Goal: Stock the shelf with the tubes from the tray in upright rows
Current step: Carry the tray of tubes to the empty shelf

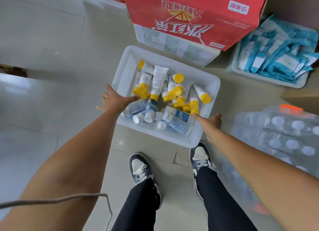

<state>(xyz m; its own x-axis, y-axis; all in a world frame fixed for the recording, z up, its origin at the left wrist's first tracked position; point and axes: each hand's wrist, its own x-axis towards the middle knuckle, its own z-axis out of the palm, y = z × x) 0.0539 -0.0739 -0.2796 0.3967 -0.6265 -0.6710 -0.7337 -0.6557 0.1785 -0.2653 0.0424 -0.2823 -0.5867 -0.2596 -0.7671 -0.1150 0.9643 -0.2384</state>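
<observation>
Bright even daylight, fisheye edges, slight blur.

We count two white trays, the near tray (124, 71) and the far tray (269, 80), roughly a dozen yellow-capped tubes (160, 78) and about five blue tubes (179, 122) in the near one, teal packets (276, 52) too many to tally, two red cartons (193, 14), one bottle pack (284, 132), two shoes (139, 168), and two hands, left hand (114, 99) and right hand (211, 122).

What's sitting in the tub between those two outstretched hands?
In the head view, blue-and-white tubes with white caps lie jumbled in the white tray between the left hand and the right hand; yellow-capped tubes lie just beyond.
</observation>
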